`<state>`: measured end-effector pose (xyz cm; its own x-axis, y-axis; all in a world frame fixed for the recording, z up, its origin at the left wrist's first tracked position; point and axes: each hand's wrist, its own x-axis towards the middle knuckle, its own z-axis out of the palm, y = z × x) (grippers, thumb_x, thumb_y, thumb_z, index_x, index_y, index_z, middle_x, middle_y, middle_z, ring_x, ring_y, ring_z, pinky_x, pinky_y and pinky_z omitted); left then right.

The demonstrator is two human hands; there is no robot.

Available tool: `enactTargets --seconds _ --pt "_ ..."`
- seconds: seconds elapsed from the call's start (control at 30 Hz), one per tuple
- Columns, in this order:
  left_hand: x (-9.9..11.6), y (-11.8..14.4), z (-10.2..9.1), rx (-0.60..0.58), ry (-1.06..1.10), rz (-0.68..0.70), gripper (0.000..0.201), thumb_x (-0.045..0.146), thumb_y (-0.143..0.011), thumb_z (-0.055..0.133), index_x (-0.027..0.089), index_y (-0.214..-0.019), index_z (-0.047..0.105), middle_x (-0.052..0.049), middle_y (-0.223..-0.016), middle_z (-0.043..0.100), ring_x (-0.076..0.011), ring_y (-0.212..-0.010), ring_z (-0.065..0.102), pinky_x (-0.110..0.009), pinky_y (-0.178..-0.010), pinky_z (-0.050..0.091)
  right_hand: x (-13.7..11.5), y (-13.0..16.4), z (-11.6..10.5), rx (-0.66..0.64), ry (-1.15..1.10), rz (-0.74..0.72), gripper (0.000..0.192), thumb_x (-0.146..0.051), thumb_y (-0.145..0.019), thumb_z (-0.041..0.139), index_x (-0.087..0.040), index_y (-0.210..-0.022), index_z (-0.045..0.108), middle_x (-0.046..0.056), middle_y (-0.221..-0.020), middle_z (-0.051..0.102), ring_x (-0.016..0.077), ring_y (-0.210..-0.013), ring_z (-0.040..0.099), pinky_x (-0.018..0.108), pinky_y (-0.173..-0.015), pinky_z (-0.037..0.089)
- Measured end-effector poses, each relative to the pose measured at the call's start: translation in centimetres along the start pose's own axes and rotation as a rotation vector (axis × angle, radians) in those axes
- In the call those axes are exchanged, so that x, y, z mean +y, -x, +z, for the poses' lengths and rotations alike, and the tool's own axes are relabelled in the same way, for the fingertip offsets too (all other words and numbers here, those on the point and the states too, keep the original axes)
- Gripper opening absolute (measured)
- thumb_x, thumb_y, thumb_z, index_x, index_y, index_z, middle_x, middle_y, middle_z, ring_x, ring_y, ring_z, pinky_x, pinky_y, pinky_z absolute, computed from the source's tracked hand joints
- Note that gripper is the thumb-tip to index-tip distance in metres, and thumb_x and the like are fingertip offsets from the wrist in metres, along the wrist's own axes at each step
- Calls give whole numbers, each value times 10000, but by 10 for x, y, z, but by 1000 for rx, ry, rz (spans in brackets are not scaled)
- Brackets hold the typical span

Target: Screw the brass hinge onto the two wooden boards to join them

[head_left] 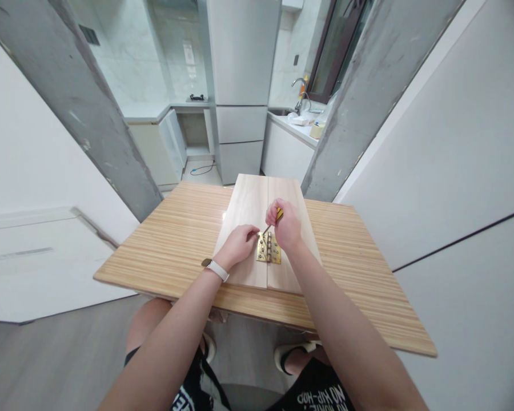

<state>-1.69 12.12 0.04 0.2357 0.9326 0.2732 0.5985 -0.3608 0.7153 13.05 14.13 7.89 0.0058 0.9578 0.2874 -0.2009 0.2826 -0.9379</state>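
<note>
A brass butt hinge (262, 249) lies opened flat across the seam between two pale wooden boards (246, 200), its knuckles along the joint and several screws in its leaves. My right hand (286, 227) is wrapped round the yellow handle of a screwdriver (279, 214). The thin shaft slants down and left to the top of the hinge's left leaf. From the left, my left hand (239, 244) rests on the board, its fingertips together by that leaf's upper corner, close to the screwdriver tip. Whatever those fingertips pinch is too small to make out.
Under the boards is a striped wooden table (355, 268). Beyond it stand a fridge (244, 57), an open cupboard (192, 131) and a sink counter (291, 134). Grey pillars (83, 103) and white panels flank both sides. My legs are below the near edge.
</note>
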Motion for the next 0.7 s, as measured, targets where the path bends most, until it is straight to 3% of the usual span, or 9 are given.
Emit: enactTargets --seconds 0.43,0.7 --pt "0 0 0 6 -8 6 272 143 -966 567 169 -1153 763 -117 -1184 787 -260 -1116 727 -404 -1044 570 -7 -7 2 -27 26 -9 545 -645 -950 478 -273 -560 396 -23 -483 393 153 -480 399 317 -499 350" --pt "0 0 -1 3 2 1 276 140 -967 560 159 -1153 763 -123 -1193 787 -263 -1114 730 -406 -1042 572 3 -4 3 -18 43 29 543 -642 -948 463 -268 -560 393 -31 -476 388 146 -472 379 306 -499 347"
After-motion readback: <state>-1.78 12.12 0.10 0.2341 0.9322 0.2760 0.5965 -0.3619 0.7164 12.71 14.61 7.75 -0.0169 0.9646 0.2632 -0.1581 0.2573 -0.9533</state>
